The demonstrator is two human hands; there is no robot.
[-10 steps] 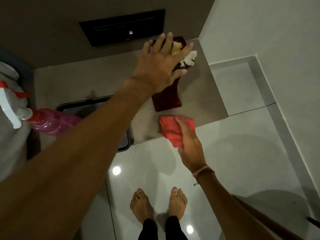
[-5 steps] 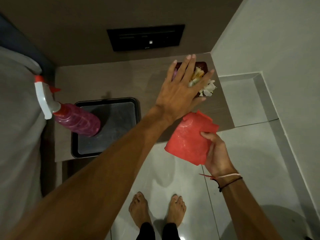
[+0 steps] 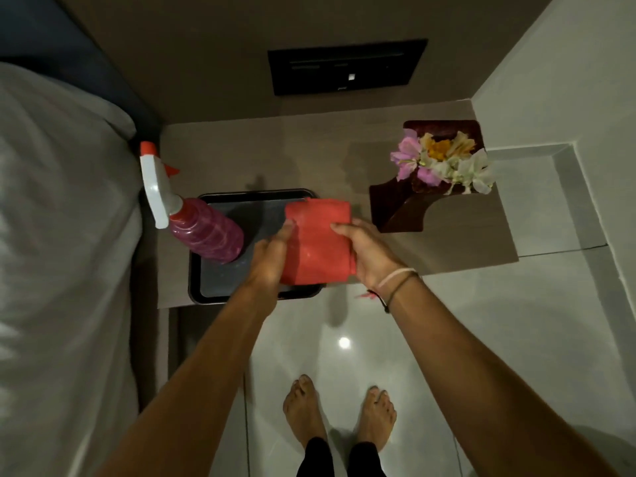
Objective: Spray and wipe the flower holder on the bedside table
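The dark red flower holder (image 3: 401,210) stands at the right end of the bedside table (image 3: 303,156), with pink, white and yellow flowers (image 3: 442,163) in its top. I hold a folded red cloth (image 3: 318,242) flat between both hands, above the table's front edge and left of the holder. My left hand (image 3: 270,256) grips the cloth's left side and my right hand (image 3: 370,251) grips its right side. A spray bottle (image 3: 196,222) of pink liquid with a white and orange trigger head stands on the black tray (image 3: 220,297).
A bed with grey bedding (image 3: 62,253) lies close on the left. A black switch panel (image 3: 347,65) is set in the wall behind the table. A white wall and ledge (image 3: 543,187) border the table's right side. My bare feet (image 3: 339,411) stand on the glossy tiled floor.
My left hand has left the flowers and come back to take the cloth's left side. The cloth has moved left over the tray. The holder and flowers now stand uncovered.
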